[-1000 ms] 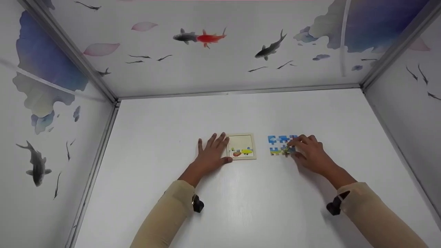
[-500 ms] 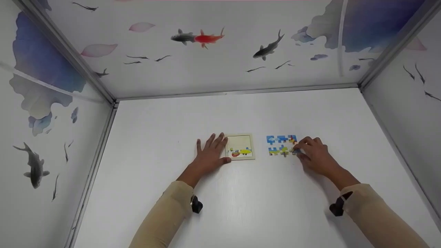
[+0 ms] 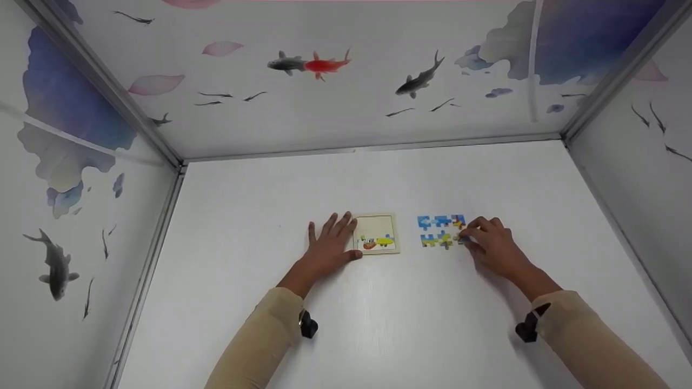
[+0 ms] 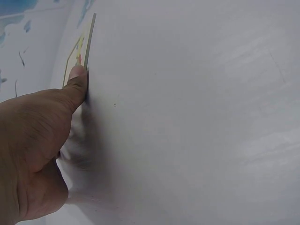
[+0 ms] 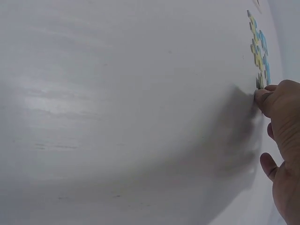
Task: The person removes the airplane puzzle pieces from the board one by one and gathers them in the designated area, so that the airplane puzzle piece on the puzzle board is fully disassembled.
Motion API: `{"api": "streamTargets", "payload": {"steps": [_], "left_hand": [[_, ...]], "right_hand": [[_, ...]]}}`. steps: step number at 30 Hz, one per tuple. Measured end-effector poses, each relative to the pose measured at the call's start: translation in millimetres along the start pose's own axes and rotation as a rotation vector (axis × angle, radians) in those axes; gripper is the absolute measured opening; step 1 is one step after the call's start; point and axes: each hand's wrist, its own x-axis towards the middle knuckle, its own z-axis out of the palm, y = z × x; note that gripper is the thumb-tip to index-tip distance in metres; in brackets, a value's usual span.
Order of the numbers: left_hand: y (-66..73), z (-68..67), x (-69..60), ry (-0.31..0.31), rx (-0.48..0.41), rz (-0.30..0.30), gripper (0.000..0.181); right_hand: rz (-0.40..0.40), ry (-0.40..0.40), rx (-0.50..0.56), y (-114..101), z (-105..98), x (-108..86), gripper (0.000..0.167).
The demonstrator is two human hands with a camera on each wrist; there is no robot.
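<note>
A square wooden tray [image 3: 377,227] lies on the table with a coloured picture strip along its lower part. My left hand [image 3: 328,248] rests at its left side, fingers spread, fingertips and thumb on the rim; in the left wrist view the thumb of the left hand [image 4: 42,122] touches the tray's edge [image 4: 90,42]. Right of the tray lie two rows of puzzle pieces, a blue upper row [image 3: 441,221] and a green-yellow lower row [image 3: 437,240]. My right hand [image 3: 494,246] pinches the lower row's rightmost piece [image 3: 463,239] between thumb and fingers, also seen in the right wrist view.
The white table [image 3: 367,324] is bounded by a back wall [image 3: 357,124] and side walls printed with fish and blue shapes. A metal rail runs along the table's back and side edges. A black device sits at each wrist, by the beige sleeves.
My right hand has moved slightly right, from over the puzzle rows to the lower row's right end, uncovering the upper row's rightmost piece. My left hand has stayed on the tray.
</note>
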Motion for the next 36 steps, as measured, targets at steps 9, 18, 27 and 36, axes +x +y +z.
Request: {"api": "streamTargets", "payload": {"steps": [9, 18, 27, 36], "left_hand": [[-2.2, 7.1, -2.9, -0.002, -0.022, 0.006, 0.094], [-5.3, -2.2, -0.1, 0.008, -0.017, -0.006, 0.094], [-4.4, -2.5, -1.9, 0.008, -0.020, -0.002, 0.093], [-3.3, -0.7, -1.3, 0.010, -0.040, 0.020, 0.091]], "right_hand": [[0.028, -0.026, -0.014, -4, 0, -3.2, 0.026], [0.045, -0.038, -0.023, -11, -5, 8.6, 0.020], [0.006, 0.014, 0.036, -27, -1, 27.0, 0.023], [-0.040, -0.041, 0.037, -70, 18, 52.7, 0.045]]}}
